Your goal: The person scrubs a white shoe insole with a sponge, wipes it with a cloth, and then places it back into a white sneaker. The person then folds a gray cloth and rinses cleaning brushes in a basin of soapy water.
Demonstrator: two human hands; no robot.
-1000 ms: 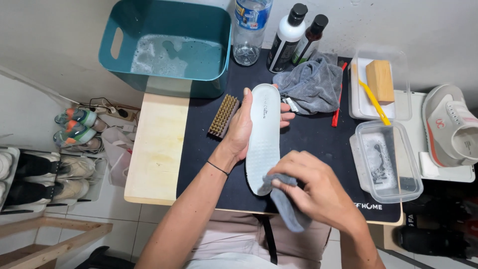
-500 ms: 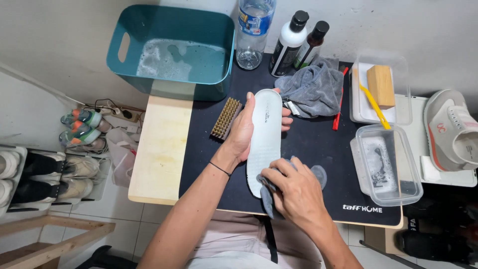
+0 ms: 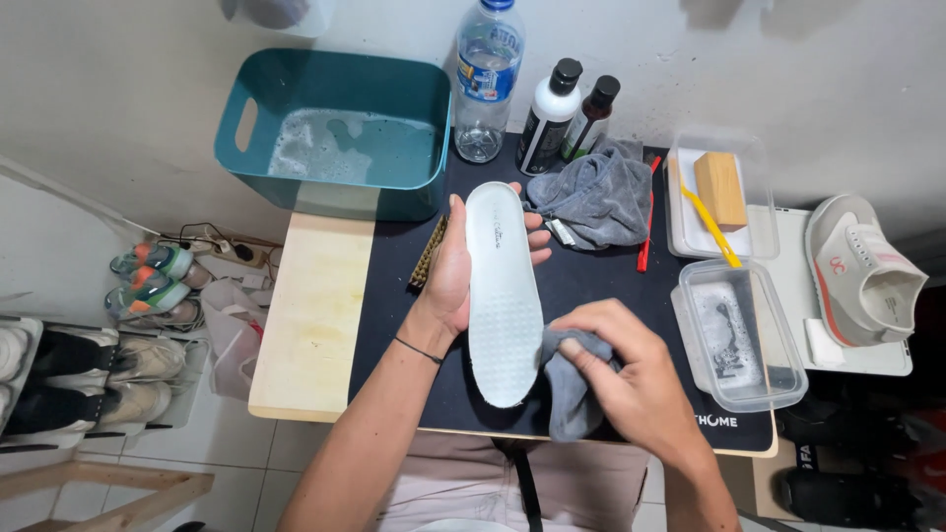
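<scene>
My left hand point(image 3: 455, 276) grips a white shoe insole point(image 3: 501, 296) from its left side, holding it flat over the black desk mat point(image 3: 591, 286), toe end pointing away from me. My right hand point(image 3: 626, 369) clutches a small grey cloth point(image 3: 569, 379) and presses it against the insole's right edge near the heel end. A brown bristle brush point(image 3: 428, 253) lies on the mat, partly hidden behind my left hand.
A teal tub point(image 3: 340, 128) of soapy water stands at the back left. A water bottle point(image 3: 488, 84), two cleaner bottles point(image 3: 567, 118), a crumpled grey towel point(image 3: 596, 197), clear plastic containers point(image 3: 734, 330) and a sneaker point(image 3: 862, 271) sit to the right. Shoes point(image 3: 148, 281) line the floor at left.
My right hand with the grey cloth has slid along the insole's heel end, from below it to its right edge. The left hand keeps its grip.
</scene>
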